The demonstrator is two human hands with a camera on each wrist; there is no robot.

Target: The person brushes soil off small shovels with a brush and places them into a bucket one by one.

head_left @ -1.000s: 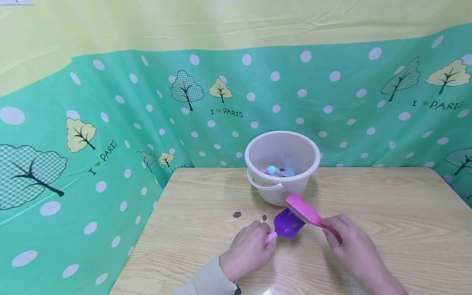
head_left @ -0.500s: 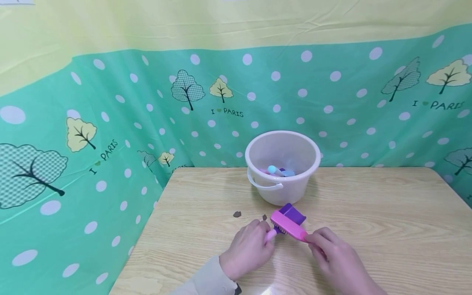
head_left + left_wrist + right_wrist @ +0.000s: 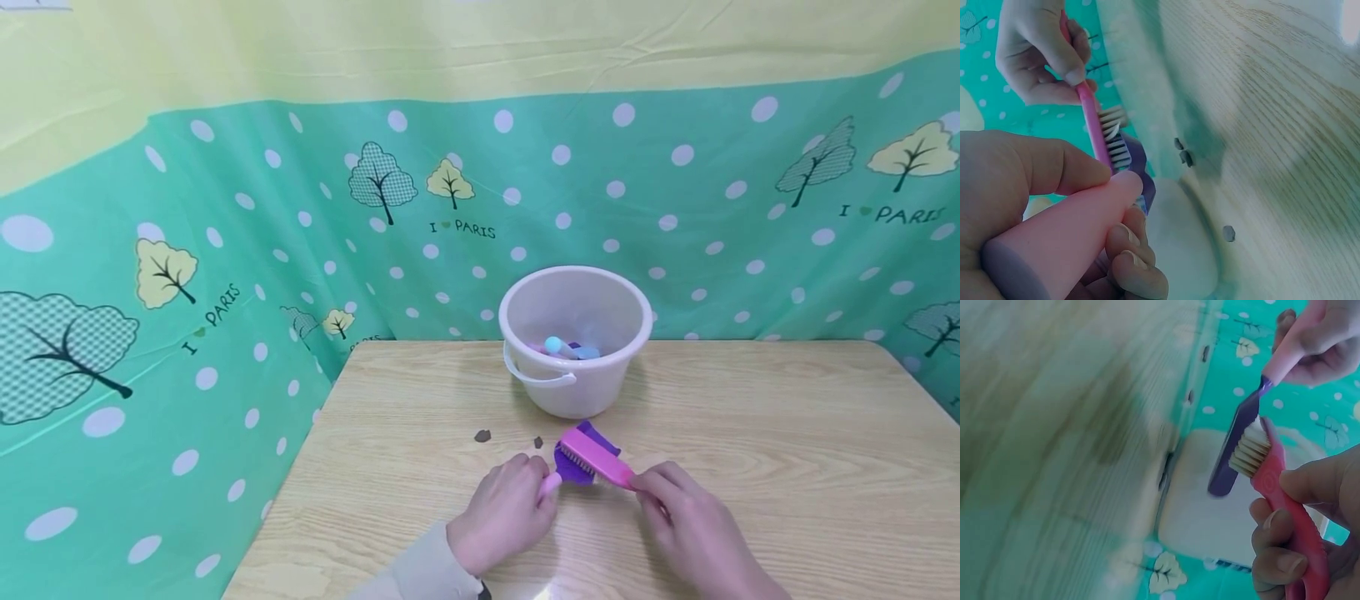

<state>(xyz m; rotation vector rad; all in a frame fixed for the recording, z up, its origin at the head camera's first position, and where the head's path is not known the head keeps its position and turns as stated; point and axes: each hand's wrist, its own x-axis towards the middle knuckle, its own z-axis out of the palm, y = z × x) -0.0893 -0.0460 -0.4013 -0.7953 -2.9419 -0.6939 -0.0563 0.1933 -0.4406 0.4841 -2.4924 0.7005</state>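
Note:
My left hand point(image 3: 510, 508) grips the pink handle point(image 3: 1066, 237) of a small toy shovel, holding its purple blade point(image 3: 1235, 447) just above the table in front of the bucket. In my right hand point(image 3: 693, 525) is a pink brush point(image 3: 600, 458), pinched by its handle between thumb and fingers. The brush lies across the blade and hides part of it in the head view. Its pale bristles point(image 3: 1250, 450) face the blade and appear to touch it. Left of the shovel, dark brown bits point(image 3: 482, 436) lie on the tabletop; more bits point(image 3: 1185, 156) show in the left wrist view.
A white bucket point(image 3: 576, 387) with its handle hanging down stands behind the shovel. Several blue, purple and pink items point(image 3: 566, 348) lie inside it. The wooden table point(image 3: 390, 392) meets a green, dotted curtain point(image 3: 450, 275) at the back and left.
The right hand has swept the brush from the blade's far edge toward the shovel handle, then slightly back outward. Left hand, bucket and the bits on the table look the same.

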